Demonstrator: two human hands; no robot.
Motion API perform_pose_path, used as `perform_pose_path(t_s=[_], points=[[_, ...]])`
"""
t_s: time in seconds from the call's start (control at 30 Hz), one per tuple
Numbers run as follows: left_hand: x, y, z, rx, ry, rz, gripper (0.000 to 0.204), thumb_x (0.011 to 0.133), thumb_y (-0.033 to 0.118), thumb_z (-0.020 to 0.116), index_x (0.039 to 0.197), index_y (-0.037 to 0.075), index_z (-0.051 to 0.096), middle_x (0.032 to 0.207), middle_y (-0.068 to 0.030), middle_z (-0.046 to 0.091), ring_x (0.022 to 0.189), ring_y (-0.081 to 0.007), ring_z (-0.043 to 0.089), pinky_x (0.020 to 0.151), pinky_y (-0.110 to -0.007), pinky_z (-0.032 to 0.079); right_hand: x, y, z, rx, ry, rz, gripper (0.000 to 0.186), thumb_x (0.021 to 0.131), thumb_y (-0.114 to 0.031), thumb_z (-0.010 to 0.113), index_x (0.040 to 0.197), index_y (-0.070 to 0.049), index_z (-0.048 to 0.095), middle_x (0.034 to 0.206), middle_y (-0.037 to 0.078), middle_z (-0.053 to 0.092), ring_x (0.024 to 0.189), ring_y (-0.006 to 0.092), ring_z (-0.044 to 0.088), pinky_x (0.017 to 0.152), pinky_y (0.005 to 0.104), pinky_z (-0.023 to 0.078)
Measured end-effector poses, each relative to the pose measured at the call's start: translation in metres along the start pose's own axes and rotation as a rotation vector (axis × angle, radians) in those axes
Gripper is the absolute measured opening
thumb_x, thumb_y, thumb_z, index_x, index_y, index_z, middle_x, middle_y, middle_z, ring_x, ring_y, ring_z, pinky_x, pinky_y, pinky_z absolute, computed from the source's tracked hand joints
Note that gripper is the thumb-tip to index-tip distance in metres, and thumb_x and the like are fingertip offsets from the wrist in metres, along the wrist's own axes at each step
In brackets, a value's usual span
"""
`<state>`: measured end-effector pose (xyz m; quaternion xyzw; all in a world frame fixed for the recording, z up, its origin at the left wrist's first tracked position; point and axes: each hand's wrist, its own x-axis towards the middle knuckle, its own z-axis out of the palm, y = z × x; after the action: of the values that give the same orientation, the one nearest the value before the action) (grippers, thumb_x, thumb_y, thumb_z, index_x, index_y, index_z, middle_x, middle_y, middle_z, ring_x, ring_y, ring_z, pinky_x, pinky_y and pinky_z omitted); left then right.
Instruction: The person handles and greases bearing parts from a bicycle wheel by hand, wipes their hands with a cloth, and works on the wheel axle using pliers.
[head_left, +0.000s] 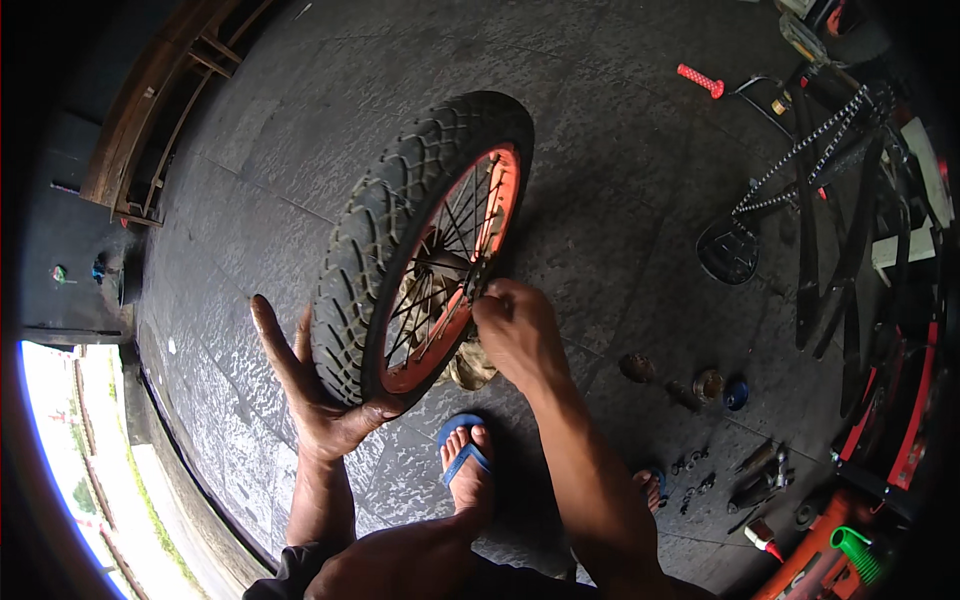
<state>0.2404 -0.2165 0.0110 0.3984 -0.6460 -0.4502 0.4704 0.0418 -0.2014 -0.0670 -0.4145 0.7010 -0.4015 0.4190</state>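
Observation:
A bicycle wheel [375,240] with a knobbly black tyre and an orange-red rim stands tilted in front of me. My left hand [325,405] braces the near end of the tyre, its fingers spread along the left side and the thumb beneath. At the hub's right side, my right hand [515,330] has its fingers curled in at the axle end, closed on something too hidden to name. Dark spokes run between the hub and the rim. A crumpled pale cloth [468,365] shows below and behind the wheel.
A bicycle frame with a chain [800,150] and a red handlebar grip [700,80] lies at the right. Small round tins [708,385] and loose metal parts [765,480] lie nearer. A red toolbox [900,430] stands at the right edge, a wooden bench [165,95] at the far left.

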Motion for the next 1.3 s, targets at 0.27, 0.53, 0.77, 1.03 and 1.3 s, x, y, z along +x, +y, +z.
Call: perform_pose_path(t_s=[0.27,0.53,0.77,1.03,1.3], points=[[0.004,-0.004,-0.002,-0.035,-0.057,0.052,0.157,0.054,0.034,0.097,0.152,0.010,-0.023,0.149,-0.0282,0.034,0.133,-0.0366,0.046,0.107,-0.047,0.043,-0.028,-0.002,-0.005,1.210,0.047,0.286,0.029,0.090,-0.014,0.059,0.116,-0.002,0.059,0.082,0.006,0.061,0.047,0.0093,0.049,0.040,0.0228,0.036],[0.004,-0.005,-0.001,-0.082,-0.051,0.049,0.156,0.055,0.035,0.096,0.151,0.011,-0.025,0.151,-0.0296,0.030,0.135,-0.0379,0.044,0.108,-0.047,0.041,-0.038,0.007,0.001,1.154,-0.033,0.243,0.038,0.091,-0.014,0.060,0.127,-0.004,0.058,0.083,0.008,0.063,0.048,0.0094,0.052,0.042,0.0230,0.040],[0.002,-0.012,-0.005,0.030,-0.259,0.176,0.152,0.062,0.038,0.092,0.149,0.009,-0.030,0.152,-0.0309,0.026,0.136,-0.0407,0.041,0.109,-0.047,0.039,0.019,0.008,-0.048,0.473,0.155,-0.012,0.019,0.089,-0.009,0.066,0.104,0.000,0.064,0.092,0.004,0.064,0.083,0.0103,0.058,0.076,0.0258,0.047],[0.005,-0.008,-0.008,0.105,-0.391,0.254,0.148,0.063,0.032,0.093,0.153,0.019,-0.023,0.151,-0.0315,0.029,0.138,-0.0451,0.038,0.108,-0.056,0.039,0.053,0.000,-0.056,0.142,-0.115,0.067,0.025,0.081,-0.023,0.068,0.087,0.001,0.063,0.072,0.002,0.058,0.069,0.0104,0.052,0.063,0.0316,0.044],[0.004,-0.007,-0.009,0.160,-0.413,0.228,0.148,0.062,0.032,0.093,0.153,0.021,-0.023,0.150,-0.0314,0.032,0.133,-0.0464,0.045,0.105,-0.055,0.043,0.055,0.003,-0.046,0.101,-0.051,0.009,0.027,0.085,-0.024,0.064,0.082,0.003,0.063,0.077,0.001,0.059,0.075,0.0093,0.048,0.062,0.0321,0.041]])
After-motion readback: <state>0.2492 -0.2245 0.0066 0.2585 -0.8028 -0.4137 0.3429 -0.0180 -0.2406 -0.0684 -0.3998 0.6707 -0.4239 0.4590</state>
